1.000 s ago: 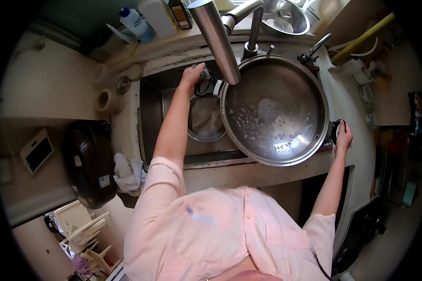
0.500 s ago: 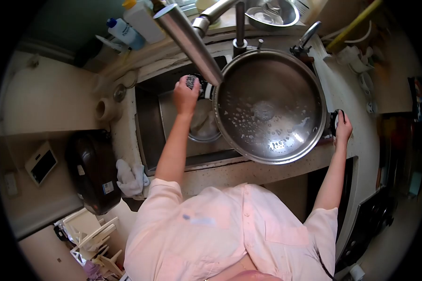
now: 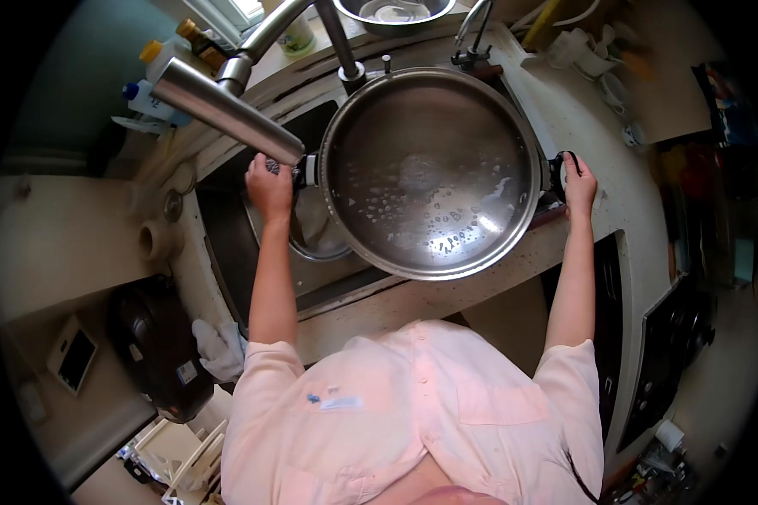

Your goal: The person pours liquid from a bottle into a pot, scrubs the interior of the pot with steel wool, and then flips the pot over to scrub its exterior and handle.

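kitchen sink (image 3: pixel 227 244) set in a pale bench (image 3: pixel 446 299), under a steel tap (image 3: pixel 227 109): a large wet pan (image 3: pixel 429 172) spans the basin. the left hand (image 3: pixel 269 187) is closed on a scourer (image 3: pixel 272 166) beside the near handle, the right hand (image 3: pixel 579 183) clamped on the far handle. scrubbing likely goes best with the pan kept level.

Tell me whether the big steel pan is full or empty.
Nearly empty: the pan shows its bare steel bottom with only scattered suds and droplets, no standing water.
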Motion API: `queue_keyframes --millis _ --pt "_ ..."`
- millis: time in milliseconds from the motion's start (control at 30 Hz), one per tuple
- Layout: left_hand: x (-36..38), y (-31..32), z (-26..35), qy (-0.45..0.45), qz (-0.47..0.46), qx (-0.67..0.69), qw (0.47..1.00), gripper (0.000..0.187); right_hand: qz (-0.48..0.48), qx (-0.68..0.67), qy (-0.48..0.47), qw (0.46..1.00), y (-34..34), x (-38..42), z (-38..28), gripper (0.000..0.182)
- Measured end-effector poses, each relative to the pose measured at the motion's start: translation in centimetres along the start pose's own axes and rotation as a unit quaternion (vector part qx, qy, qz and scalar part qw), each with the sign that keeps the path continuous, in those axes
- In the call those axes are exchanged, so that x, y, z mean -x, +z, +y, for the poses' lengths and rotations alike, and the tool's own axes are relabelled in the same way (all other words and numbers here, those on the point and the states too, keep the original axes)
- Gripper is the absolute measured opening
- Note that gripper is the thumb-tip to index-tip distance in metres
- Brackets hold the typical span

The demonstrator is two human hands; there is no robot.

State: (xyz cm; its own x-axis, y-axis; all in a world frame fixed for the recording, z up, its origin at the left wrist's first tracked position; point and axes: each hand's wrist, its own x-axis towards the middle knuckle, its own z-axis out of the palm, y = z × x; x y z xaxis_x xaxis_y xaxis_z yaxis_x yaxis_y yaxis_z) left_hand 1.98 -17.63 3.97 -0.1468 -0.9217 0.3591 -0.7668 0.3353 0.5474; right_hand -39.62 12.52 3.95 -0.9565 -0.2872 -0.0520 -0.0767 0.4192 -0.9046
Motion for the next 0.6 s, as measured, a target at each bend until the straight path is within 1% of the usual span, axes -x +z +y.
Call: queue_keyframes --millis 33,133,167,200,233,267,300,333,367,400,433,533,600 --pt "0.1 -0.9 1.3 0.005 0.017 -0.029 0.999 0.030 -0.011 0.000 0.009 1.000 -0.1 -0.1 0.5 0.042" --pt "1.3 -2.4 6.7 0.032 0.042 0.178 0.983 0.029 -0.003 -0.001 -0.010 1.000 -0.2 -0.2 1.4 0.041" --pt "2.1 -2.3 8.9 -0.035 -0.057 0.329 0.942 0.028 -0.012 -0.001 -0.012 1.000 -0.3 -0.2 1.3 0.040" --pt "3.1 -3.0 12.2 0.008 -0.109 0.348 0.931 0.032 -0.021 -0.003 -0.014 1.000 -0.3 -0.2 1.2 0.039" --pt "4.1 -1.4 12.3 0.070 -0.171 0.280 0.942 0.039 -0.029 -0.007 -0.016 0.999 -0.2 -0.3 1.0 0.038" --pt "5.2 0.1 12.6 0.093 -0.240 0.205 0.944 0.052 -0.031 -0.010 -0.021 0.999 -0.1 -0.2 0.8 0.038" --pt "6.5 1.4 12.8 0.127 -0.273 0.178 0.937 0.063 -0.033 -0.014 -0.027 0.999 0.0 -0.2 0.6 0.037" --pt "7.4 3.1 12.4 0.196 -0.287 0.113 0.931 0.068 -0.034 -0.016 -0.031 0.999 -0.1 -0.3 0.7 0.036" --pt "8.0 3.6 13.0 0.173 -0.334 0.078 0.923 0.068 -0.034 -0.001 -0.044 0.998 -0.1 -0.5 0.9 0.036" --pt "8.5 4.0 13.6 0.148 -0.380 0.042 0.912 0.067 -0.026 -0.004 -0.078 0.997 -0.1 -0.4 1.0 0.035" --pt "8.8 4.2 14.1 0.138 -0.388 0.014 0.911 0.063 -0.029 -0.012 -0.080 0.996 -0.1 -0.2 1.1 0.035" --pt "9.2 3.8 16.0 0.189 -0.412 -0.026 0.891 0.060 -0.031 -0.016 -0.089 0.995 -0.3 0.4 0.8 0.034" --pt "10.3 5.1 15.8 0.299 -0.406 -0.057 0.862 0.055 -0.032 -0.024 -0.092 0.995 -0.4 0.6 0.5 0.033"
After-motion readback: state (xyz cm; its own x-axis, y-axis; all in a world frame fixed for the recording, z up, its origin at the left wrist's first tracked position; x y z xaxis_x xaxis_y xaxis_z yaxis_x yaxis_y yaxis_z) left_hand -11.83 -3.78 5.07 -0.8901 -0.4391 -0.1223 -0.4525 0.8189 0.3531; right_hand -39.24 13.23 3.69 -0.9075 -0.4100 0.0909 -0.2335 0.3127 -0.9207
